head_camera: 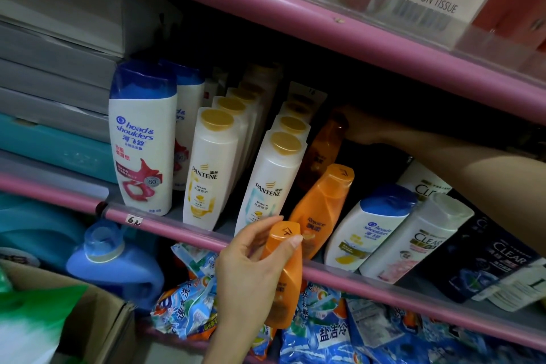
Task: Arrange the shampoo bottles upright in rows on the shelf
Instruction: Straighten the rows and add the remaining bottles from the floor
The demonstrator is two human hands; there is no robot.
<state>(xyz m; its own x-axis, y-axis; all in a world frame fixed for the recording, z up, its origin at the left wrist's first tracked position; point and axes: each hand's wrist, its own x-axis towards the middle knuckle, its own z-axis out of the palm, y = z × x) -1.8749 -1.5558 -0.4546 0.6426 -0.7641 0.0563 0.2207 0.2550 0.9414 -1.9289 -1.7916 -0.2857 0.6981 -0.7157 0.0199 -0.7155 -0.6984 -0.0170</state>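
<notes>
Along pink shelf (183, 227), left hand (251, 269) pinching near orange bottle (283, 278) at its cap, right hand (359, 127) reaching far, grip unclear, toward dim orange bottle (325, 148); probably light, rigid, slick plastic, better gripped mid-body.

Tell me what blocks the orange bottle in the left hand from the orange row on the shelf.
The pink shelf rail lies between; the left hand holds the orange plastic bottle below it. The row's front orange bottle fills the front slot.

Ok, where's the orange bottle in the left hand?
The orange bottle is low centre, before the pink shelf rail, below the shelved orange Rejoice bottle.
</notes>
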